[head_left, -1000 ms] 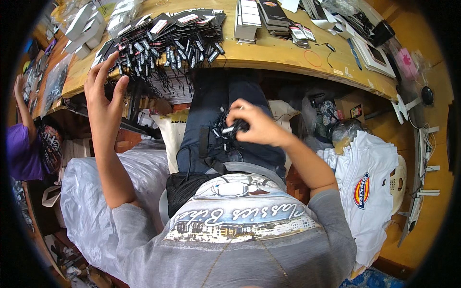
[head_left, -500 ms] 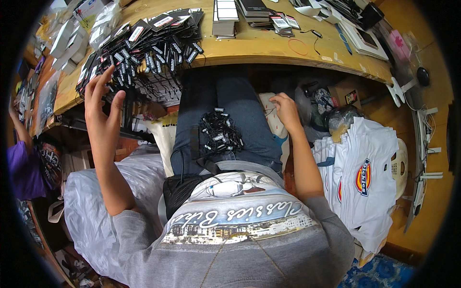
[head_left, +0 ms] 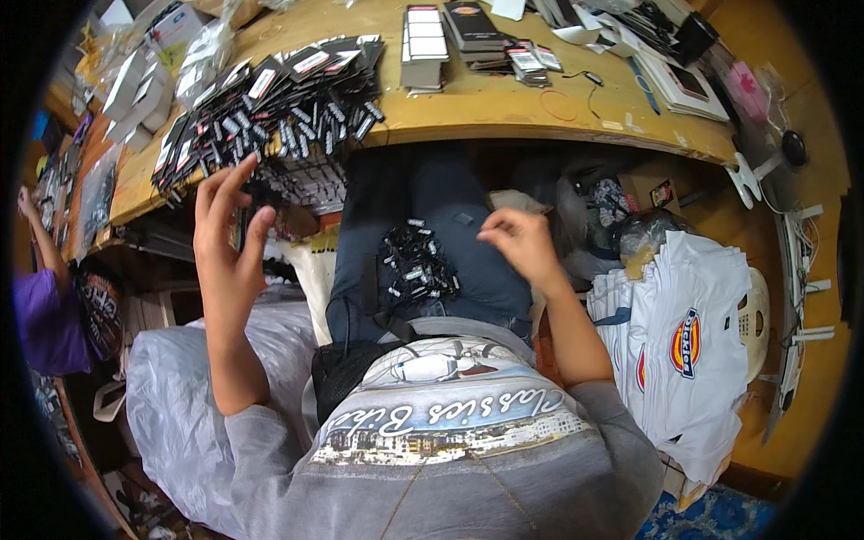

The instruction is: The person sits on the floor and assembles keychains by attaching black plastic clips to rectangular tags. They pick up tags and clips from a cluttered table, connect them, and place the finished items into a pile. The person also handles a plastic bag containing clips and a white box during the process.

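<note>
My left hand [head_left: 229, 216] is raised at the table's front edge with thumb and fingers apart, holding nothing. It is nearest to a heap of black hang tags [head_left: 310, 67], whose black strings with small printed plastic seals [head_left: 301, 126] spill over the edge. My right hand [head_left: 526, 243] hovers over my right thigh, thumb and fingers pinched together. Just left of its fingertips is a small blurred seal [head_left: 463, 219], apparently on a hang tag string in the pinch; the cord itself hardly shows. A tangled pile of the same black strings [head_left: 417, 261] lies on my lap.
Stacks of cards [head_left: 423, 45] and black booklets [head_left: 472, 27] stand on the wooden table [head_left: 504, 112]. Folded white shirts [head_left: 666, 333] are piled at my right. A large translucent plastic bag [head_left: 171, 387] lies at my left. A person in purple [head_left: 54, 315] is at the far left.
My right hand has moved down and slightly left, toward the string pile on my lap. My left hand has shifted right and down, still spread. The view has tilted slightly.
</note>
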The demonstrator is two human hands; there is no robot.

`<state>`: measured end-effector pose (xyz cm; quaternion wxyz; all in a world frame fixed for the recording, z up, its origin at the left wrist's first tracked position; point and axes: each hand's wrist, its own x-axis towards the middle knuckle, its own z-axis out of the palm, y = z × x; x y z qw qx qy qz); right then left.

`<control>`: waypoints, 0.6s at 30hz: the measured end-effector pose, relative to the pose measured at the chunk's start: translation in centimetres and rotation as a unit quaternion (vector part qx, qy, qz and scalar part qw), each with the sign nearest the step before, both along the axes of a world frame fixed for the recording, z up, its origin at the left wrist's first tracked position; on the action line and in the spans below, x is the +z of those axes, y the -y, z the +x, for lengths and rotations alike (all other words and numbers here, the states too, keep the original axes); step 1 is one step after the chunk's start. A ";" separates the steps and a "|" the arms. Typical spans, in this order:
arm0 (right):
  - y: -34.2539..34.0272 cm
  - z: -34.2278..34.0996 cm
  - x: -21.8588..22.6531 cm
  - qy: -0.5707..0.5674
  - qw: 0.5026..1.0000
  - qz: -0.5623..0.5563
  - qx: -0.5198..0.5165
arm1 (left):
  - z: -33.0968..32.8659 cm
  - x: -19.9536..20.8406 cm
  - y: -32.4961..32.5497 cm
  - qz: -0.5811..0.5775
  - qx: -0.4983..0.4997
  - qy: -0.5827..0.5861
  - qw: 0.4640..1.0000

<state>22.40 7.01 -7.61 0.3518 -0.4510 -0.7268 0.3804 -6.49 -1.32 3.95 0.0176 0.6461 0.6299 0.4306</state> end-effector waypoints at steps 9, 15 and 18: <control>-5.8 1.4 7.8 0.009 0.984 0.154 -0.091 | 0.6 -0.5 0.3 -0.024 -0.026 0.050 0.998; -19.2 8.9 7.9 0.227 0.895 0.263 -0.280 | 1.9 -0.8 -0.2 -0.052 -0.076 0.074 0.993; -19.7 9.4 7.9 0.185 0.921 0.183 -0.289 | 2.1 -0.8 -0.2 -0.053 -0.076 0.057 0.994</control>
